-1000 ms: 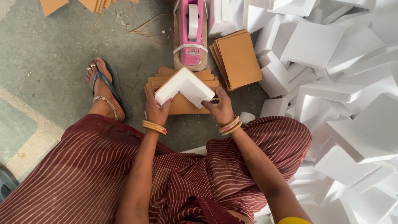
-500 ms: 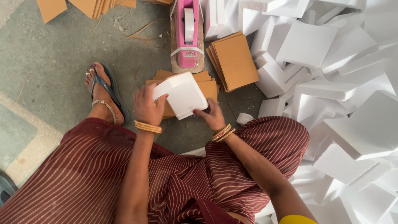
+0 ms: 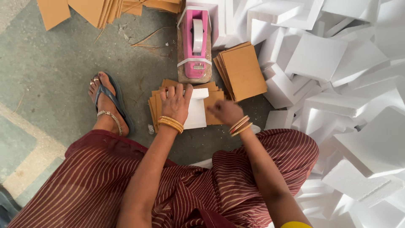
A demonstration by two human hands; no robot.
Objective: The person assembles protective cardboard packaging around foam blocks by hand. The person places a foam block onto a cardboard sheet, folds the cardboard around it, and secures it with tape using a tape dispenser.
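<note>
Since the earlier moment, the white foam piece (image 3: pixel 196 110) has come down from the air and now lies flat on the stack of brown cardboard sheets (image 3: pixel 157 105) on the concrete floor (image 3: pixel 50 63). This stack sits just in front of the pink tape dispenser (image 3: pixel 194 44). The left hand (image 3: pixel 176 102) presses on the left part of the foam piece, fingers spread and flat on it, not closed around it. The right hand (image 3: pixel 225 112) has let go and hovers just right of the foam piece, a little blurred; its fingers look loosely curled and hold nothing that I can see. To the right of the tape dispenser lies a second, tilted pile of cardboard squares (image 3: pixel 242 71), and beyond that a big heap of white foam blocks (image 3: pixel 337 84). Left of the stack, a foot in a blue sandal (image 3: pixel 107 101) rests on the floor.
</note>
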